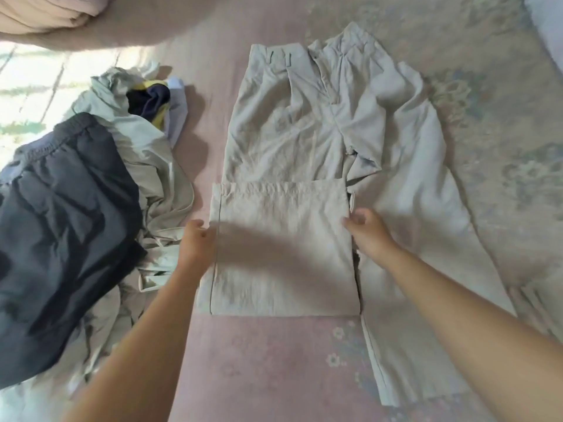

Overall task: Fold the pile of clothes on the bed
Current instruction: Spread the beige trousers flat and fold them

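A pair of beige trousers (283, 141) lies flat on the pink bedsheet (268, 360), waistband far from me, its lower legs folded up over the thighs. My left hand (196, 242) pinches the left edge of the folded flap (283, 254). My right hand (367, 231) pinches the flap's right edge. A second beige garment (420, 208) lies spread out to the right, partly under the trousers. The unfolded pile (100, 184) sits at the left.
In the pile a dark grey garment with an elastic waistband (64, 214) lies on top of beige clothes, with a navy and yellow piece (152, 102) behind it. A rolled pinkish blanket (45, 10) sits at the far left corner.
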The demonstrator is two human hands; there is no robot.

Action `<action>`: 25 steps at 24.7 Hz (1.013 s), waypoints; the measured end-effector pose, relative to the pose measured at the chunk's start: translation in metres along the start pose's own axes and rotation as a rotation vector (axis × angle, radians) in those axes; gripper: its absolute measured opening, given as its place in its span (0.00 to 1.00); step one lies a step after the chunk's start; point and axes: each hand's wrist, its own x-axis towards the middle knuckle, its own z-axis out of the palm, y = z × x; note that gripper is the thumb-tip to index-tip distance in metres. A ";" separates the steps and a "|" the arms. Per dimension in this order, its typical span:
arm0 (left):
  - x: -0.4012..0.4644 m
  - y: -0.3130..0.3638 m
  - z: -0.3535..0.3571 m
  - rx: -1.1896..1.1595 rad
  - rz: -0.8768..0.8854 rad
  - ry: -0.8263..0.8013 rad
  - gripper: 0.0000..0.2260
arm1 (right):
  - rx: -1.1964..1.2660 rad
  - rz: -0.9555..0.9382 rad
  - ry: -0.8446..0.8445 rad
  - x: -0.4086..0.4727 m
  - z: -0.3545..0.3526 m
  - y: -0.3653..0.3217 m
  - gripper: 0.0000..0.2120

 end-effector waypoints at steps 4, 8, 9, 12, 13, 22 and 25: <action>-0.017 -0.017 0.024 0.004 -0.041 0.163 0.03 | -0.192 0.064 0.105 -0.020 0.034 0.040 0.10; -0.059 -0.043 0.020 -0.057 -0.102 0.183 0.11 | -0.135 0.134 0.180 -0.064 0.047 0.063 0.06; -0.073 -0.052 0.016 -0.038 -0.131 0.168 0.11 | -0.161 0.185 0.195 -0.077 0.048 0.070 0.09; -0.090 -0.069 0.005 -0.089 -0.224 0.051 0.13 | -0.175 0.303 0.251 -0.097 0.044 0.083 0.10; -0.090 -0.068 0.001 -0.118 -0.227 0.007 0.13 | -0.140 0.314 0.258 -0.099 0.044 0.083 0.09; -0.103 -0.070 -0.002 0.397 -0.012 0.092 0.17 | -0.059 0.316 0.178 -0.111 0.051 0.084 0.07; -0.130 -0.051 0.018 0.701 0.360 0.084 0.26 | -0.056 0.113 0.237 -0.119 0.029 0.091 0.13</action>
